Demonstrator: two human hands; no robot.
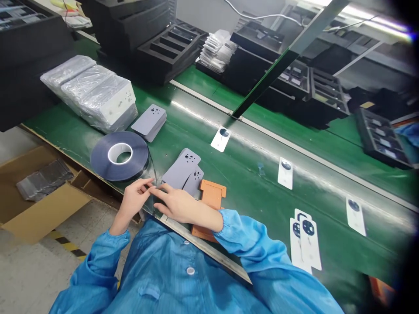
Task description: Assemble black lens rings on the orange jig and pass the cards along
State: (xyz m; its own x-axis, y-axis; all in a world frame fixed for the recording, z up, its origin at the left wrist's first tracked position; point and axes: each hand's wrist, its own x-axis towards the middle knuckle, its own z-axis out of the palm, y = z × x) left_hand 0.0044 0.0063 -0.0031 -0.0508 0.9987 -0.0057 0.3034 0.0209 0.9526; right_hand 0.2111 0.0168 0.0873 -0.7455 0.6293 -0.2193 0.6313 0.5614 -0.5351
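My left hand (135, 197) is closed in a pinch at the table's front edge, where a thin dark strip of tape comes down from a large roll of tape (98, 156). My right hand (176, 205) meets its fingertips, index finger stretched out and thumb apart. What lies exactly between the fingertips is too small to make out. Just beyond my right hand are grey phone-back-shaped sheets (178, 168) with camera holes, overlapping each other. An orange fixture (212, 195) sits partly under my right forearm.
A stack of grey sheets (150, 120) and plastic-wrapped bundles (94, 89) stand behind the roll. White sheets with dark camera circles (310, 248) lie to the right, several along the green belt (255, 174). Black trays (170, 48) line the back. An open carton (46, 213) is at lower left.
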